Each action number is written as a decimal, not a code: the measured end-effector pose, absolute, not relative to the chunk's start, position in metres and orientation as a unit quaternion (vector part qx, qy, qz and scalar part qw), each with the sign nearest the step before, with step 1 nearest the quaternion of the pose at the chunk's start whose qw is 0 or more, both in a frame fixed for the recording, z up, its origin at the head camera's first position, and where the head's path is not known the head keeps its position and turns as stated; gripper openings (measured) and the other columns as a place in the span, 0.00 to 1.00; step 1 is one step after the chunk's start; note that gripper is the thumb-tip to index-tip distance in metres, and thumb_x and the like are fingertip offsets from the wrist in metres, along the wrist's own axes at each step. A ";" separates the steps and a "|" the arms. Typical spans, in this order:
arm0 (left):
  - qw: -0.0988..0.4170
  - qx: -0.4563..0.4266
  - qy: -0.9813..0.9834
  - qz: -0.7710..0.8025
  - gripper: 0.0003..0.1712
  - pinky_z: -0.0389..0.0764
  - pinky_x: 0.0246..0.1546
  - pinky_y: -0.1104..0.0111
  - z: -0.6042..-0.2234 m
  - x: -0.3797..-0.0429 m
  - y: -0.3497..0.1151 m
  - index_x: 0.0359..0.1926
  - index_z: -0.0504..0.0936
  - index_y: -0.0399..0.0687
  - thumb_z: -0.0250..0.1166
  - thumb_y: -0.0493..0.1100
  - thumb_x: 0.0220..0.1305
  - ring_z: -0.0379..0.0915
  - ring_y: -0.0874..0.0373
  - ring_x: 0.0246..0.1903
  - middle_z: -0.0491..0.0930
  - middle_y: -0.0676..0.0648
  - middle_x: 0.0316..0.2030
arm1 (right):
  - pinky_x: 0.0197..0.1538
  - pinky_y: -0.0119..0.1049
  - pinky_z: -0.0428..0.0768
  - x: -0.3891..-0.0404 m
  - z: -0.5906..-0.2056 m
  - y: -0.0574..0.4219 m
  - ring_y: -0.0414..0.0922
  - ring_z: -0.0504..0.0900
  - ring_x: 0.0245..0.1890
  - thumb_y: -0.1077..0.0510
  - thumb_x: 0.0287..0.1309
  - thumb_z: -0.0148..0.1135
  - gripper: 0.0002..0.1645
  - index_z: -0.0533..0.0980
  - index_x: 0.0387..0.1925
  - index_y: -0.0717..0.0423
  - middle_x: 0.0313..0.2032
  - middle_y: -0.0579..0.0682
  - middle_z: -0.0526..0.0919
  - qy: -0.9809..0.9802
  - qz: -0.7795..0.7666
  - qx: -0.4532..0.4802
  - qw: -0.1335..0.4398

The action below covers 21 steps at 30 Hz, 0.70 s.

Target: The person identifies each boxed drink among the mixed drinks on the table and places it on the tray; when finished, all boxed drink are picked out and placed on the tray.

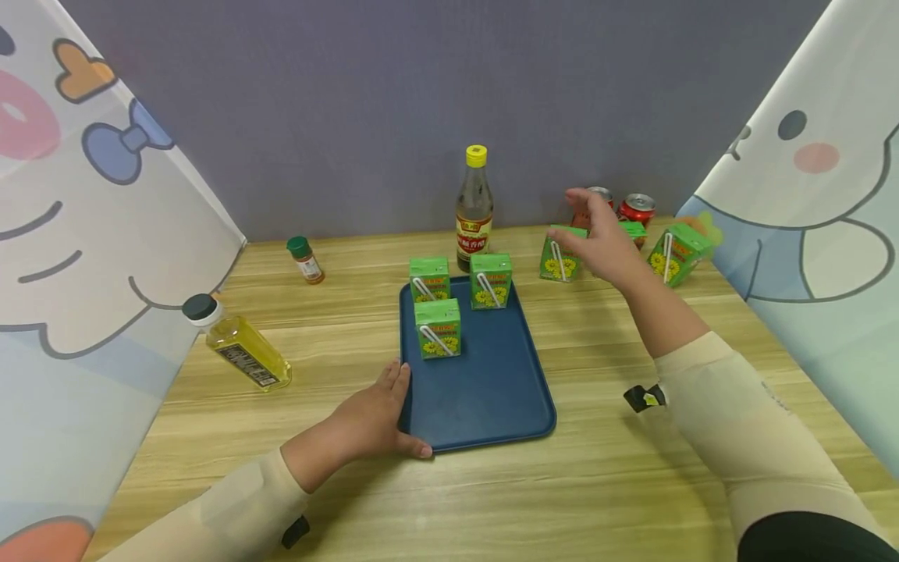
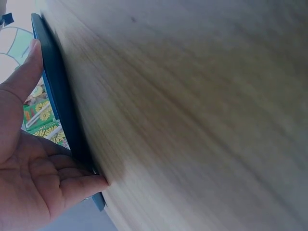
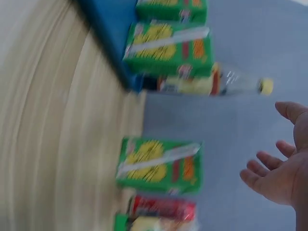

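Note:
My left hand (image 1: pixel 372 417) rests along the left edge of a dark blue tray (image 1: pixel 485 382), fingers straight and thumb stretched to the front corner. Three green drink cartons with white straws stand on the tray: a front one (image 1: pixel 438 329), a back-left one (image 1: pixel 429 279) and a back-right one (image 1: pixel 490 282). In the air at the back right is my right hand (image 1: pixel 605 242), fingers spread, holding nothing. Beside it in the head view stands another green carton (image 1: pixel 558 264); further right is a tilted-looking carton (image 1: pixel 678 254), with one more (image 1: pixel 634 232) partly hidden behind the hand.
Behind the tray stands a dark sauce bottle (image 1: pixel 474 211) with a yellow cap. Red cans (image 1: pixel 637 208) sit at the back right near the wall. On the left are a small green-capped jar (image 1: pixel 306 261) and a bottle of yellow liquid (image 1: pixel 247 349). Printed panels flank both sides.

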State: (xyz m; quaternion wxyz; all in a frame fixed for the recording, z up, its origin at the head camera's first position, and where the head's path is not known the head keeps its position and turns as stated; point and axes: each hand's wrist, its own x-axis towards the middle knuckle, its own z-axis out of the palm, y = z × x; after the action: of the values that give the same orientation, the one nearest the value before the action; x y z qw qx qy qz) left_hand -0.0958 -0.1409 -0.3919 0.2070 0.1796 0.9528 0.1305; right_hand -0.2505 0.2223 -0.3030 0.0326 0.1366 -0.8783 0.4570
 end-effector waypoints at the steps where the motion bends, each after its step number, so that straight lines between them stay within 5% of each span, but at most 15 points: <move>1: 0.208 0.179 0.953 0.131 0.77 0.63 0.68 0.51 -0.392 -0.096 -0.141 0.76 0.46 0.33 0.73 0.74 0.40 0.44 0.42 0.75 0.42 0.33 0.76 | 0.71 0.57 0.58 -0.253 -0.306 0.227 0.56 0.54 0.74 0.42 0.65 0.59 0.48 0.47 0.77 0.49 0.76 0.55 0.52 -0.882 0.452 0.125 0.032; 10: 0.213 0.174 0.952 0.134 0.77 0.63 0.69 0.52 -0.392 -0.094 -0.140 0.76 0.46 0.33 0.73 0.74 0.40 0.44 0.42 0.75 0.41 0.33 0.76 | 0.70 0.62 0.56 -0.278 -0.343 0.248 0.63 0.50 0.74 0.44 0.62 0.64 0.59 0.37 0.78 0.55 0.75 0.64 0.46 -0.906 0.418 0.063 0.005; 16: 0.211 0.175 0.952 0.137 0.77 0.63 0.68 0.51 -0.393 -0.094 -0.140 0.76 0.46 0.33 0.73 0.74 0.39 0.44 0.42 0.75 0.41 0.33 0.76 | 0.71 0.62 0.54 -0.287 -0.363 0.254 0.64 0.44 0.75 0.48 0.64 0.63 0.58 0.35 0.78 0.55 0.76 0.64 0.43 -0.889 0.456 0.029 -0.038; 21: 0.206 0.177 0.953 0.135 0.77 0.63 0.69 0.51 -0.393 -0.095 -0.140 0.76 0.47 0.32 0.73 0.74 0.39 0.43 0.42 0.75 0.42 0.32 0.76 | 0.59 0.53 0.74 -0.289 -0.373 0.259 0.61 0.64 0.65 0.53 0.66 0.61 0.45 0.48 0.74 0.61 0.65 0.68 0.60 -0.876 0.482 0.016 -0.024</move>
State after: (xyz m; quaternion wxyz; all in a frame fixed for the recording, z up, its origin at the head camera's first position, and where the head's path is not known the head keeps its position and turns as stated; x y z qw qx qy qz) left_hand -0.0950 -0.1400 -0.3927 0.2065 0.1767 0.9528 0.1352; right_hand -0.2888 0.2588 -0.3729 -0.0242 0.0163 -0.8755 0.4823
